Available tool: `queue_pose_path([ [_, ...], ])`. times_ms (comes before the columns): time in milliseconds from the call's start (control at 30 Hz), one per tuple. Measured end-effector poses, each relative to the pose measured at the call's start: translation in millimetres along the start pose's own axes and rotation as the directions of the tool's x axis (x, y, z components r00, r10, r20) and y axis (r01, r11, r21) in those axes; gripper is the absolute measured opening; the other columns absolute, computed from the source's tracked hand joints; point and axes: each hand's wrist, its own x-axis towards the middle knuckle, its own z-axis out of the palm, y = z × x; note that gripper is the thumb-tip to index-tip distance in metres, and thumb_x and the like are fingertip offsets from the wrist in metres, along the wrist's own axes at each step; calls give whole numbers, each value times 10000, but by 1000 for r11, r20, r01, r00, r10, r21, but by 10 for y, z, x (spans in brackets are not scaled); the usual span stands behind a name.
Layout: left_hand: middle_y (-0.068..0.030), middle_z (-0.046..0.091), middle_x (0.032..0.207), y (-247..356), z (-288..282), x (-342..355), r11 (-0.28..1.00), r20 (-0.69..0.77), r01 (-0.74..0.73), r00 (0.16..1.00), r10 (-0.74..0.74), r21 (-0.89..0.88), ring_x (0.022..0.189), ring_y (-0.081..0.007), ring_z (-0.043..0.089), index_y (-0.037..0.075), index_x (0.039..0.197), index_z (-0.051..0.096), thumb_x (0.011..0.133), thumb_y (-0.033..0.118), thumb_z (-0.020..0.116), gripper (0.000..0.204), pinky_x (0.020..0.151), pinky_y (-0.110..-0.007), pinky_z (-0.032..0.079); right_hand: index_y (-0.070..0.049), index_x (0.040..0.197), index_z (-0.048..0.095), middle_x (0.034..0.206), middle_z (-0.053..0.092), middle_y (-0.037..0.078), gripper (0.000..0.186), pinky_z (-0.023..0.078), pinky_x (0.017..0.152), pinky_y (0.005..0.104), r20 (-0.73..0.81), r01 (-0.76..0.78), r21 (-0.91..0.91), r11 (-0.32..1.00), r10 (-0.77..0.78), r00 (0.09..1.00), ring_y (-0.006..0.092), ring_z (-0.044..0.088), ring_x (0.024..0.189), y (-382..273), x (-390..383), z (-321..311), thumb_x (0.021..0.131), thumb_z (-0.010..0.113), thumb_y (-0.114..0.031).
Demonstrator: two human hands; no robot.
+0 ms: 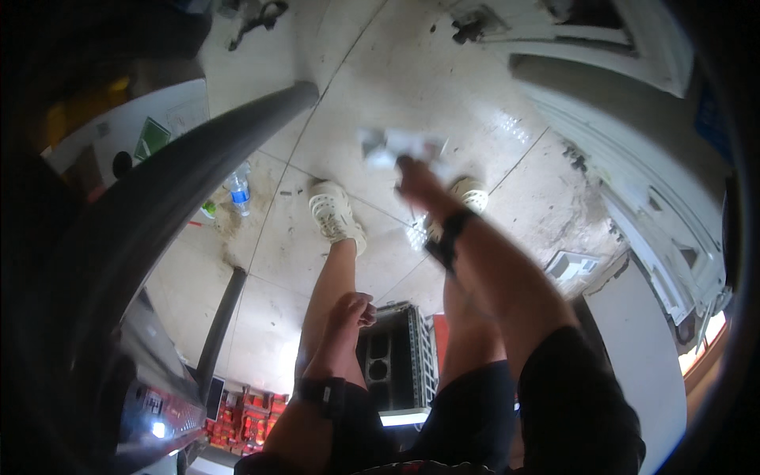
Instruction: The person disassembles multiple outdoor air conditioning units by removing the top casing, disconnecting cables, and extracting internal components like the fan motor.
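My right hand (418, 186) reaches out over the tiled floor near my right shoe (470, 194), smeared by motion. Its fingers appear closed on the near edge of a flat white-and-grey piece (384, 147), too blurred for me to tell its kind. Closer in, my left hand (348, 317) rests by my left knee with its fingers curled into a loose fist, and nothing shows in it. A dark band (331, 396) circles the left wrist; a black strap (453, 236) is on the right one.
A thick grey tube (198, 150) slants across the left. Beyond it lies a plastic bottle with a blue label (239, 193). White vehicle-like panels (633, 150) stand at the right. Between my legs is a black case with a grille (392, 356). Red packs (253, 416) lie at lower left.
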Motion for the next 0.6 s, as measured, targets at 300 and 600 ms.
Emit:
queue_pose_path([
  [300, -49, 622, 837, 367, 436, -1131, 998, 110, -13, 994, 6, 61, 632, -113, 509, 30, 1010, 623, 979, 155, 517, 167, 602, -260, 430, 10, 1013, 667, 1219, 616, 116, 303, 455, 967, 443, -154, 19, 10, 1000, -17, 988, 345, 516, 1174, -832, -2524, -50, 751, 566, -104],
  [600, 1, 607, 801, 1325, 686, -3331, 395, 417, -680, 709, 570, 617, 670, -77, 522, 57, 988, 645, 958, 160, 561, 137, 582, -251, 416, -44, 1108, 679, 1138, 675, 199, 359, 462, 969, 435, 92, 501, 413, 760, -583, 808, 325, 629, 1092, -2170, -3436, -17, 849, 582, -272],
])
